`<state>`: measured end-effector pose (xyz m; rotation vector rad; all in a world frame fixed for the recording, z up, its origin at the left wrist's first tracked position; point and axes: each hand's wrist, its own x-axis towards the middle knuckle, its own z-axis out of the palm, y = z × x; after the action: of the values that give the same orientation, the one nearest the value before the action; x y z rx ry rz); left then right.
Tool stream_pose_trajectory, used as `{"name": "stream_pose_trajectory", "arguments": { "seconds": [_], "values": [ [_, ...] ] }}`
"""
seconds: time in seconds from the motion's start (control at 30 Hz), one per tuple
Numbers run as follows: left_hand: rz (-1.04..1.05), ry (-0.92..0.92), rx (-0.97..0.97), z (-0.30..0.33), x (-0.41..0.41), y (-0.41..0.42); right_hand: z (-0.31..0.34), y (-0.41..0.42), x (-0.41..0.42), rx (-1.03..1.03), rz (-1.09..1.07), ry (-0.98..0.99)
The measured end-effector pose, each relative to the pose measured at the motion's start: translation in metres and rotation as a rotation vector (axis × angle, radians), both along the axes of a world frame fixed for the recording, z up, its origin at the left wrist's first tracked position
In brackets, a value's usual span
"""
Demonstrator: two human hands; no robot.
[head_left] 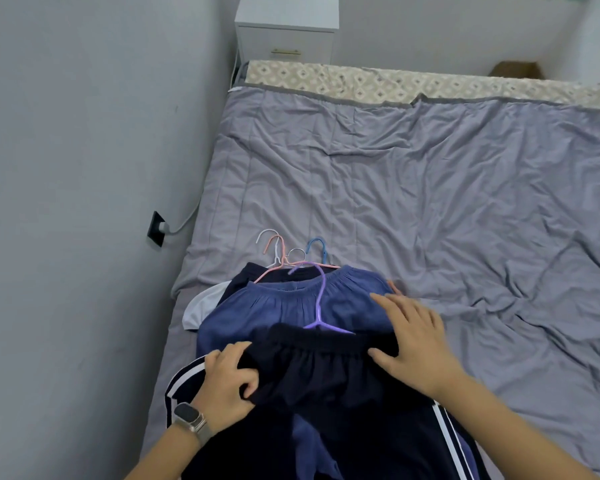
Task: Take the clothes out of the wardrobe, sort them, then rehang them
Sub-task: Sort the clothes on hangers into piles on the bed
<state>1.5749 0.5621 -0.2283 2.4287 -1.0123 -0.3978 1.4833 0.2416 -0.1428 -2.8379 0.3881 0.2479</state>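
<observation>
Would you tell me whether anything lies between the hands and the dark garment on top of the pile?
Nothing visible does. The left hand already grips the dark garment at its waistband, and the right hand rests flat on its other end, which lies over the purple hanger.

No text, label, brand, number or sign can be read anywhere in this view. The clothes on the bed show only plain cloth and white side stripes, with no legible print. The face of the watch on the left wrist is too small and dark to read.
</observation>
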Motion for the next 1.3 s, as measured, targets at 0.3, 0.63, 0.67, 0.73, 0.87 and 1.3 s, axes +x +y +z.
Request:
{"name": "stream_pose_trajectory", "arguments": {
  "seconds": [0.3, 0.63, 0.67, 0.73, 0.87, 1.3],
  "values": [
    [0.01, 0.354, 0.066, 0.0, 0.01, -0.009, -0.009, 0.005, 0.009, 0.201, -0.042, 0.365],
    [0.533, 0.35, 0.288, -0.042, 0.139, -0.08, -0.03, -0.003, -0.026, 0.227, -0.144, 0.184],
    [0.48, 0.339, 0.38, -0.053, 0.143, -0.083, -0.034, -0.003, -0.028, 0.229, -0.15, 0.182],
    [0.503, 0.439, 0.417, -0.065, 0.147, -0.092, -0.042, -0.004, -0.034, 0.229, -0.166, 0.194],
    [0.53, 0.523, 0.385, -0.08, 0.142, -0.092, -0.052, -0.004, -0.045, 0.278, -0.211, 0.205],
    [0.065, 0.64, 0.24, 0.065, 0.033, -0.08, -0.008, 0.008, -0.051, 0.311, -0.329, -0.011]
  ]
}}
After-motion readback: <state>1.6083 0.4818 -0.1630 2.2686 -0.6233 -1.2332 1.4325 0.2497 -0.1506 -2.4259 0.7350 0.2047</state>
